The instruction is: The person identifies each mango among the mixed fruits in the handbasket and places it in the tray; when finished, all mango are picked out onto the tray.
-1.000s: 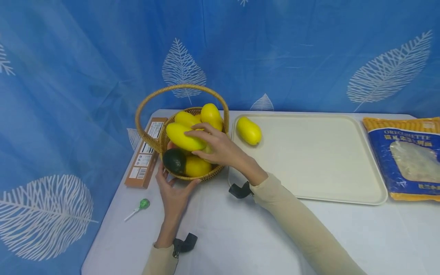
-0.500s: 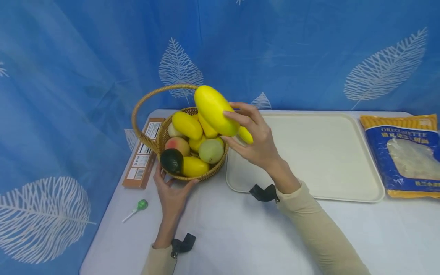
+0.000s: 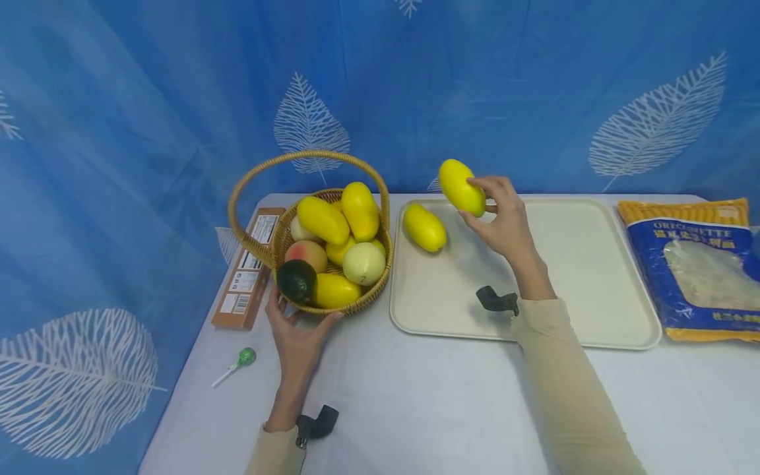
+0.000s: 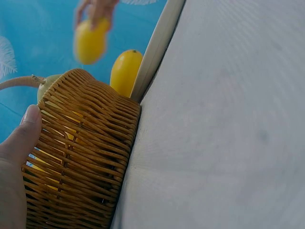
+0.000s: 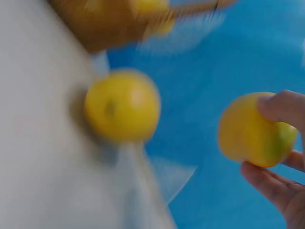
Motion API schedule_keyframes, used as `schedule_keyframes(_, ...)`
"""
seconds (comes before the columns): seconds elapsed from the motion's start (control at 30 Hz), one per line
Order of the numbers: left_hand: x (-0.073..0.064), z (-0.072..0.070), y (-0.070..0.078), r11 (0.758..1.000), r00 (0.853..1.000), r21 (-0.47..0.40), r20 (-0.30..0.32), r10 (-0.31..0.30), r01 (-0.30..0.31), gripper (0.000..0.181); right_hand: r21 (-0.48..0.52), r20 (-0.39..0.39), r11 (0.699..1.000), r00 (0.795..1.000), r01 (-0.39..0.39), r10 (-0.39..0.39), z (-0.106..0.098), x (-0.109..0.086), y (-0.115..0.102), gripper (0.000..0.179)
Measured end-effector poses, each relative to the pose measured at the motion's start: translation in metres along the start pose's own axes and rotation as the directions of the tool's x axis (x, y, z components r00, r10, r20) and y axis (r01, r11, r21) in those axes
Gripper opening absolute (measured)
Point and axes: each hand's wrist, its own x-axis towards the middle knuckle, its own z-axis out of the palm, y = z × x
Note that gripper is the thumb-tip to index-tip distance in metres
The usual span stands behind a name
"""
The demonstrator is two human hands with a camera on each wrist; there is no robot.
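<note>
My right hand [image 3: 507, 221] pinches a yellow mango [image 3: 460, 188] between thumb and fingers, raised over the back of the cream tray [image 3: 552, 284]. In the right wrist view this mango [image 5: 252, 131] has a green tinge at one end. Another mango [image 3: 424, 227] lies on the tray's left end. My left hand [image 3: 298, 343] holds the front of the wicker basket [image 4: 86, 157], its thumb [image 4: 26, 129] along the woven wall near the rim. Inside the basket are several yellow mangoes [image 3: 323, 220], a peach [image 3: 305, 254], a dark green avocado [image 3: 296, 282] and a pale green round fruit [image 3: 364, 264].
A long brown box [image 3: 249, 270] lies left of the basket, whose tall hoop handle [image 3: 309, 155] stands up. A green lollipop [image 3: 246, 357] is at the front left. A blue and yellow pasta bag [image 3: 695, 264] lies right of the tray. Behind hangs a blue curtain [image 3: 475, 86].
My right hand has lifted a mango out of the basket and carried it right, over the tray. My left hand has stayed on the basket.
</note>
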Motion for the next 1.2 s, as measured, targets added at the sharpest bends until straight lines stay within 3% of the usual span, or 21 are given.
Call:
schedule_keyframes(0.17, -0.003, -0.003, 0.012, 1.0, 1.0, -0.001, 0.0, 0.004, -0.004, 0.111, -0.037, 0.138, 0.993, 0.983, -0.116, 0.12, 0.003, -0.005, 0.026, 0.055)
schedule_keyframes(0.47, -0.003, -0.005, 0.01, 1.0, 1.0, -0.019, -0.004, 0.007, -0.007, 0.112, -0.069, 0.262, 0.984, 0.949, -0.166, 0.178, 0.008, -0.007, 0.041, 0.057)
schedule_keyframes(0.73, -0.001, -0.004, 0.007, 1.0, 1.0, -0.02, -0.001, 0.014, -0.014, 0.112, -0.058, 0.326, 0.988, 0.933, -0.142, 0.154, 0.008, -0.008, 0.041, 0.059)
schedule_keyframes(1.03, 0.0, -0.002, 0.006, 0.999, 1.0, -0.025, 0.013, 0.022, -0.021, 0.111, -0.073, 0.346, 0.995, 0.934, -0.07, 0.091, 0.009, -0.01, 0.044, 0.065)
schedule_keyframes(1.2, -0.001, 0.0, 0.01, 0.999, 0.999, -0.028, 0.021, 0.041, -0.041, 0.111, -0.08, 0.32, 0.997, 0.947, 0.001, 0.024, 0.003, -0.007, 0.032, 0.065)
